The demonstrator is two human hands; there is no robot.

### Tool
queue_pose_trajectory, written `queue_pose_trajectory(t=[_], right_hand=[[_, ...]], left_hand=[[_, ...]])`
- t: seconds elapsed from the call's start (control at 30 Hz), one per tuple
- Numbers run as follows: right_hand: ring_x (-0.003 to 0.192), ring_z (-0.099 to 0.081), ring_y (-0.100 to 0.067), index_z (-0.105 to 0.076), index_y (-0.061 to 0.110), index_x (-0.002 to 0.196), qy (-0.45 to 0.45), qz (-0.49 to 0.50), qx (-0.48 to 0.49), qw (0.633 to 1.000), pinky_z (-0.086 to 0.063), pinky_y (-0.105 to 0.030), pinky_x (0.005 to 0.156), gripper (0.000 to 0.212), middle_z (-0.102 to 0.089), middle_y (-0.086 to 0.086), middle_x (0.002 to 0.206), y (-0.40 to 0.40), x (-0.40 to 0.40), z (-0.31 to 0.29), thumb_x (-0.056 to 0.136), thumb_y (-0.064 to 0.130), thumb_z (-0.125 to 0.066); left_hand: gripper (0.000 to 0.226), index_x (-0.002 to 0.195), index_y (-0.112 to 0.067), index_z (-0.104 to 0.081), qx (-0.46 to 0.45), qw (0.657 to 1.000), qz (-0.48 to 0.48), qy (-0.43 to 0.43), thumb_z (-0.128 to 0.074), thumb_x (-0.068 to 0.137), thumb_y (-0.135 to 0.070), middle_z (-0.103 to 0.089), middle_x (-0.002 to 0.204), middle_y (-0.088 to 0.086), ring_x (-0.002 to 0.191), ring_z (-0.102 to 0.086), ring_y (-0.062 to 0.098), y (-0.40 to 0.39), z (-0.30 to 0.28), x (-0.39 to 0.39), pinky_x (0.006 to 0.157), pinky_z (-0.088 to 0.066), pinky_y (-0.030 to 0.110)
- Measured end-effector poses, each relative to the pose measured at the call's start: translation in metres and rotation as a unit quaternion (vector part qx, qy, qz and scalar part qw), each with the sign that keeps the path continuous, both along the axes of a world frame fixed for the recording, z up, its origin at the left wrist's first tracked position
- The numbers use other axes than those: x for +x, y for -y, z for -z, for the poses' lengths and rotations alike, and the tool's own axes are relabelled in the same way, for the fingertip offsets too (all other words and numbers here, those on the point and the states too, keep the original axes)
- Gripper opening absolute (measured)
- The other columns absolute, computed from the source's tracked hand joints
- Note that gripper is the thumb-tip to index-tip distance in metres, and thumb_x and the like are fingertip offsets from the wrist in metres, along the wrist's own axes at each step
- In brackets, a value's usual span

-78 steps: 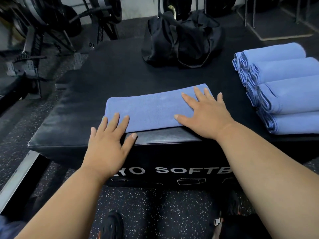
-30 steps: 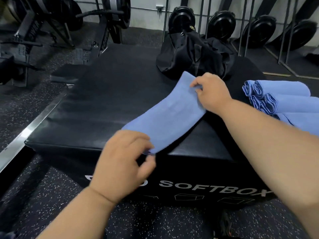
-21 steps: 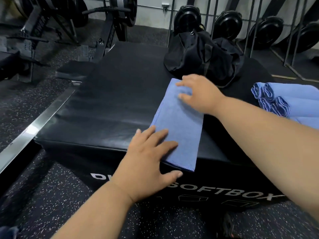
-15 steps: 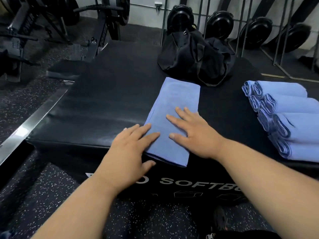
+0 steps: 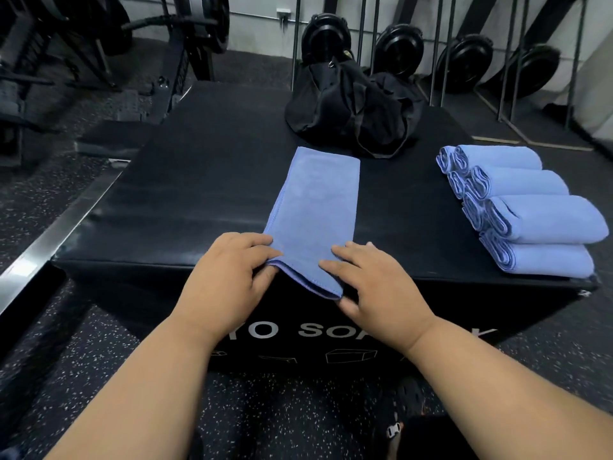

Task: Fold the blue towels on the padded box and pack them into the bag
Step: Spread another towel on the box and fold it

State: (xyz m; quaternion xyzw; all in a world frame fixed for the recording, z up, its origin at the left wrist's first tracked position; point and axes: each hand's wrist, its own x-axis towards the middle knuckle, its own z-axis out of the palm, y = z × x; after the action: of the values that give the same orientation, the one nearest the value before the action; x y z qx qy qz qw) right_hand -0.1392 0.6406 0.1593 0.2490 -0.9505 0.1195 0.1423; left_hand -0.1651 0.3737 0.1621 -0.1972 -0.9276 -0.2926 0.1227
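Note:
A blue towel (image 5: pixel 318 200), folded into a long narrow strip, lies on the black padded box (image 5: pixel 205 180) and runs away from me toward the black bag (image 5: pixel 351 107). Its near end hangs slightly over the box's front edge. My left hand (image 5: pixel 225 283) pinches the near left corner, fingers curled on top. My right hand (image 5: pixel 374 290) holds the near right corner, with fingers on top and the thumb under the edge. Several folded blue towels (image 5: pixel 524 210) lie in a row on the right side of the box. The bag sits slumped at the far edge.
Weight plates on racks (image 5: pixel 464 58) line the back wall behind the box. Gym machines (image 5: pixel 99 44) stand at the far left. A metal floor strip (image 5: pixel 49 234) runs along the left of the box. The floor is speckled rubber.
The towel was turned from lying sideways to pointing away from me and smoothed flat. Both hands then slid back to its near end and took hold of the corners.

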Motion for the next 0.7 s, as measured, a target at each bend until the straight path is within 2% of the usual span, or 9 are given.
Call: queue_pose_trajectory(t=[0.07,0.13,0.2,0.23,0.33,0.4,0.5,0.57,0.7], right_hand=[[0.107,-0.066,-0.026,-0.078,0.016,0.111,-0.045,-0.020,-0.061,0.997,-0.051,-0.041,0.098,0.031,-0.071,-0.004,0.120,0.001,-0.002,-0.003,0.081,0.019,-0.071],[0.101,-0.065,-0.023,-0.077,0.015,0.099,-0.047,-0.023,-0.103,0.993,-0.050,-0.036,0.091,0.022,-0.073,-0.001,0.110,0.003,-0.001,-0.007,0.082,0.021,-0.065],[0.091,-0.064,-0.026,-0.071,0.015,0.092,-0.010,-0.020,-0.122,0.992,-0.051,-0.041,0.083,0.015,-0.070,0.000,0.097,0.001,0.001,-0.009,0.081,0.020,-0.061],[0.087,-0.063,-0.028,-0.069,0.015,0.091,0.006,-0.014,-0.131,0.991,-0.051,-0.044,0.078,0.014,-0.069,0.000,0.093,-0.002,0.002,-0.009,0.082,0.020,-0.060],[0.081,-0.062,-0.022,-0.068,0.019,0.091,0.042,0.024,-0.189,0.981,-0.050,-0.044,0.073,0.011,-0.065,0.006,0.086,-0.012,0.002,-0.011,0.087,0.020,-0.058],[0.077,-0.060,-0.020,-0.066,0.023,0.088,0.073,0.047,-0.237,0.968,-0.050,-0.045,0.071,0.008,-0.064,0.004,0.082,-0.015,0.000,-0.013,0.093,0.019,-0.060],[0.074,-0.059,-0.022,-0.065,0.023,0.089,0.103,0.070,-0.277,0.953,-0.050,-0.045,0.069,0.010,-0.063,0.002,0.080,-0.015,-0.004,-0.014,0.098,0.027,-0.060],[0.071,-0.059,-0.021,-0.066,0.021,0.092,0.114,0.082,-0.303,0.943,-0.051,-0.045,0.069,0.016,-0.063,0.000,0.079,-0.015,-0.006,-0.015,0.100,0.034,-0.059],[0.083,-0.066,-0.018,-0.070,0.028,0.096,0.145,0.111,-0.380,0.907,-0.054,-0.037,0.078,0.009,-0.071,0.003,0.089,-0.013,-0.011,-0.020,0.101,0.024,-0.064]], left_hand=[[0.022,0.113,-0.031,-0.080,-0.006,1.000,0.011,-0.008,-0.072,0.093,-0.034,-0.067,0.131,-0.014,0.125,-0.053,0.014,0.001,-0.001,0.003,0.108,-0.044,0.031],[0.036,0.120,-0.034,-0.076,-0.012,0.999,0.034,0.002,-0.078,0.085,-0.028,-0.064,0.133,-0.017,0.128,-0.050,0.010,0.001,-0.001,0.005,0.112,-0.037,0.022],[0.059,0.131,-0.037,-0.070,-0.027,0.998,0.049,0.025,-0.079,0.077,-0.015,-0.060,0.137,-0.019,0.132,-0.047,0.007,0.003,0.002,0.005,0.115,-0.028,0.015],[0.062,0.130,-0.038,-0.071,-0.031,0.998,0.050,0.028,-0.078,0.075,-0.011,-0.060,0.138,-0.020,0.132,-0.047,0.007,0.004,0.004,0.004,0.114,-0.026,0.012],[0.032,0.110,-0.037,-0.078,0.015,0.998,0.047,0.034,-0.076,0.083,-0.019,-0.067,0.125,-0.025,0.124,-0.052,0.004,0.002,-0.003,0.002,0.108,-0.027,0.005],[0.011,0.098,-0.028,-0.078,0.056,0.996,0.059,0.040,-0.070,0.092,-0.034,-0.075,0.101,-0.016,0.106,-0.059,0.007,-0.002,-0.013,0.001,0.098,-0.039,0.009],[0.021,0.092,-0.026,-0.076,0.092,0.989,0.046,0.107,-0.067,0.098,-0.044,-0.073,0.091,-0.010,0.097,-0.063,0.011,-0.006,-0.017,-0.003,0.089,-0.050,0.030],[0.040,0.086,-0.020,-0.069,0.099,0.986,0.019,0.132,-0.059,0.095,-0.058,-0.067,0.081,-0.008,0.087,-0.062,0.012,-0.006,-0.013,-0.008,0.081,-0.052,0.038],[0.048,0.076,-0.012,-0.054,0.158,0.970,-0.039,0.179,-0.062,0.100,-0.053,-0.047,0.065,-0.008,0.062,-0.043,0.007,-0.018,-0.014,-0.014,0.060,-0.039,0.026]])
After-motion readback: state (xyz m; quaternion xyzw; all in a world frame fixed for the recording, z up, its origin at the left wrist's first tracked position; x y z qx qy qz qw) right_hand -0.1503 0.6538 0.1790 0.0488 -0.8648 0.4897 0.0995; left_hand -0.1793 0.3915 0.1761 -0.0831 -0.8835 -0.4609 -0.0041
